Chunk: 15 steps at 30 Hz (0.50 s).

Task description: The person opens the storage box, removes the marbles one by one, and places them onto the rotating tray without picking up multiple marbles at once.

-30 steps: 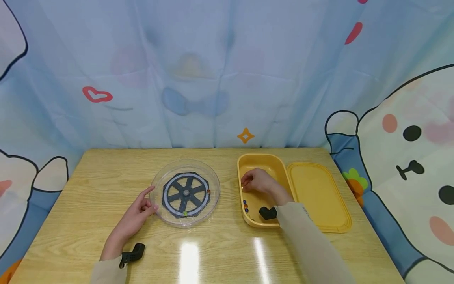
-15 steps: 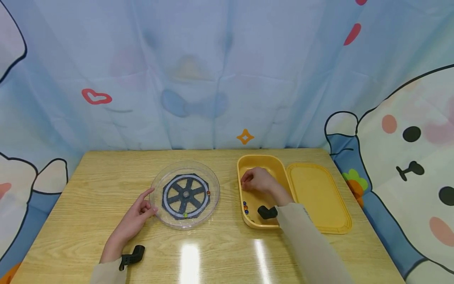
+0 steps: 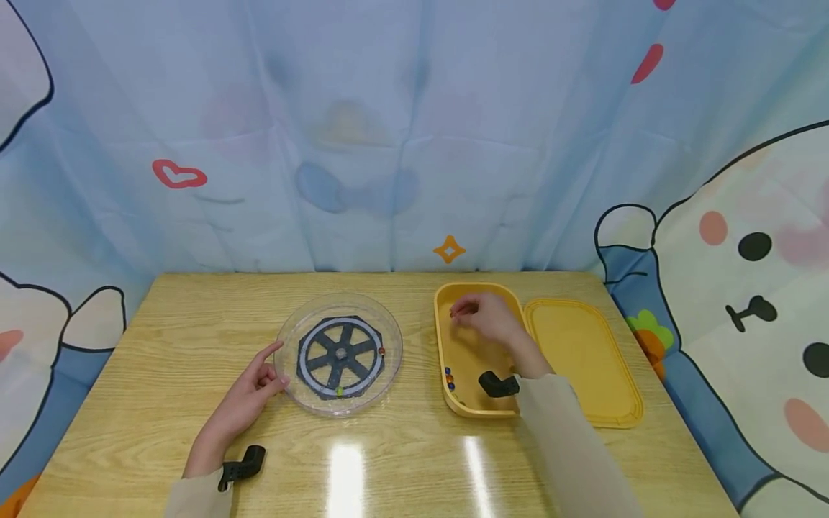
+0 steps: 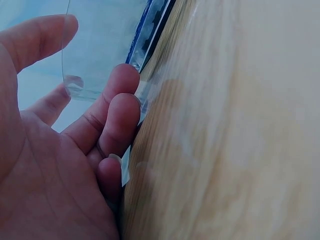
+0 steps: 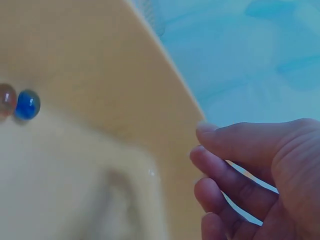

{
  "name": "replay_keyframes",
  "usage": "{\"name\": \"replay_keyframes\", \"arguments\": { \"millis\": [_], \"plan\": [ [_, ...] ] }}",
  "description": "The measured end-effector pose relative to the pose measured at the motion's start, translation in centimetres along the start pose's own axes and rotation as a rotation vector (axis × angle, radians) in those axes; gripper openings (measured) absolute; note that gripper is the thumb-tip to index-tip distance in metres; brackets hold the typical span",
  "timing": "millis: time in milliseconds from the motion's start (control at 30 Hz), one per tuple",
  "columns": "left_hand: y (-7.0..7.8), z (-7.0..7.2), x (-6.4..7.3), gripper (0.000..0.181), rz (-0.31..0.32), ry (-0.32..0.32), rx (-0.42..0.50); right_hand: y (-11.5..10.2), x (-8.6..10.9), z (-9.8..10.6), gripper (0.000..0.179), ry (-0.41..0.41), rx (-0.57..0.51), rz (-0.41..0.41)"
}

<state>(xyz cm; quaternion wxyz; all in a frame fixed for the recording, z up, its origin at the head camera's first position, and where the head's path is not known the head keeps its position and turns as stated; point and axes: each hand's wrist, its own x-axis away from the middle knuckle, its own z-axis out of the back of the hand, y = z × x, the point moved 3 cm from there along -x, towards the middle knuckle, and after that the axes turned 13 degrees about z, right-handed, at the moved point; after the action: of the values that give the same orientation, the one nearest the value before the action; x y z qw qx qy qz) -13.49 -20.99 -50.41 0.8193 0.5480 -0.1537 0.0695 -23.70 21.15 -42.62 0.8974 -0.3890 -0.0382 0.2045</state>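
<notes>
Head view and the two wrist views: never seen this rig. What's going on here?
No machine: a person's two bare hands at a wooden table. One camera sits on the head, one on each wrist. The left hand touches a clear dish with a dark wheel shape, a green ball and a reddish ball. The right hand is in or just above a yellow box with more balls, a yellow lid beside it. That hand's fingertips nearly meet; I can't tell whether they hold a ball.

On the left hand, thumb and index finger are spread, other fingers tucked in; the right arm is stretched forward, right hand curled, fingertips held close to the right thumb!
</notes>
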Motion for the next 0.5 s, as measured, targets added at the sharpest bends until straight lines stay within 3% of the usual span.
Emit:
{"name": "replay_keyframes", "arguments": {
  "millis": [233, 500],
  "plan": [
    [0.1, 0.0, -0.1, 0.063, -0.003, 0.002, -0.003, -1.4, 0.3, -0.1, 0.016, 0.069, -0.015, 0.044],
    [0.3, 0.0, 0.2, 0.063, -0.011, 0.0, 0.011, -4.6, 0.3, -2.0, 0.018, 0.099, -0.082, 0.094]
  ]
}}
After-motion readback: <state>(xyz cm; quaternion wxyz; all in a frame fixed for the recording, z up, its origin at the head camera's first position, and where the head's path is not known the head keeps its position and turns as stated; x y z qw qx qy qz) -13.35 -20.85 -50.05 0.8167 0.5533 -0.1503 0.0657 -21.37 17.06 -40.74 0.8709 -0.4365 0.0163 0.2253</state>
